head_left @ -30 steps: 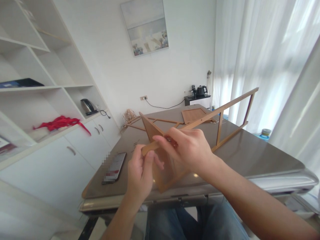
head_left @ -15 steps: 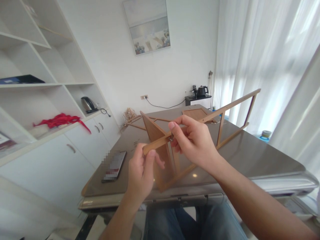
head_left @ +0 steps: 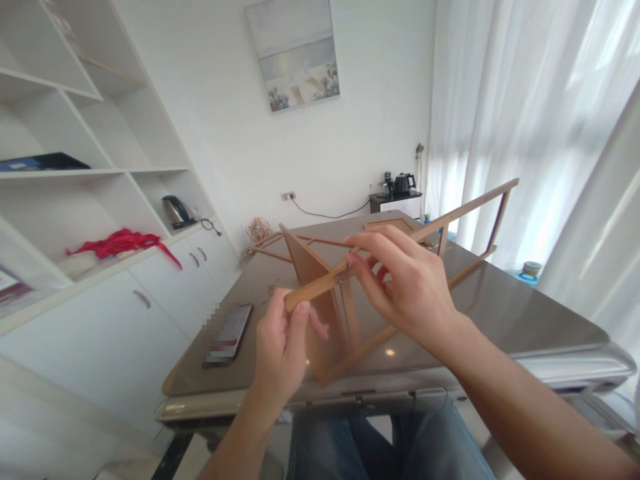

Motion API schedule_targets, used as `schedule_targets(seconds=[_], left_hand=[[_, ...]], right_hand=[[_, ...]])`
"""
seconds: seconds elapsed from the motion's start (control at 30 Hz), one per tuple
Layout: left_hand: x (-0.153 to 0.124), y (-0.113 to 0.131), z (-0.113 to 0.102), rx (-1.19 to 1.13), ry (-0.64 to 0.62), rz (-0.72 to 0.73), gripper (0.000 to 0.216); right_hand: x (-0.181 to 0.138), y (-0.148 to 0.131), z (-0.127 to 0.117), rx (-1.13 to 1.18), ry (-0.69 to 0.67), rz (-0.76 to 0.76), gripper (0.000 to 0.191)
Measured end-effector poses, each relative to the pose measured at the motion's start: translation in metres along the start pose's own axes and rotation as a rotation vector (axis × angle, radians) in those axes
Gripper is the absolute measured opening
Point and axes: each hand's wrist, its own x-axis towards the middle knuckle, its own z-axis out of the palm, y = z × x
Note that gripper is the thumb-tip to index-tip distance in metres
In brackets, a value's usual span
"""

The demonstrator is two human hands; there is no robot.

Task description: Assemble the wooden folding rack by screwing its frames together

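Note:
My left hand is closed around the near end of a wooden frame, its thumb on top of the rail. The ladder-like frame stands tilted on the table and stretches away to the right. A wooden panel meets its rail just beyond my left hand. My right hand pinches a thin metal hex key between thumb and index finger. The key's lower end is at the side of the rail near the panel joint; whether it sits in a screw head is too small to tell.
On the grey table a phone lies at left. More wooden frame pieces and a flat panel lie at the back. White shelves with a kettle line the left; curtains hang at right.
My right hand has turned and shifted slightly right, its fingers now higher on the hex key, more of which shows. My left hand and the frame stay nearly still.

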Motion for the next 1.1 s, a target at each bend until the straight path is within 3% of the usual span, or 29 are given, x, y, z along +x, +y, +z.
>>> schedule_targets(seconds=[0.07, 0.17, 0.43, 1.1], left_hand=[[0.000, 0.000, 0.000, -0.001, -0.005, -0.001, 0.022], [0.000, 0.001, 0.000, -0.003, -0.003, 0.000, 0.022], [0.001, 0.000, 0.000, -0.013, -0.011, -0.001, 0.021], [0.000, -0.002, 0.000, 0.011, -0.004, 0.002, 0.022]], right_hand=[[0.000, 0.004, -0.007, -0.141, -0.035, -0.217, 0.020], [0.000, 0.011, -0.016, -0.238, -0.112, -0.409, 0.021], [0.005, 0.019, -0.020, -0.352, -0.045, -0.593, 0.017], [-0.017, 0.018, -0.006, -0.344, 0.068, -0.366, 0.015]])
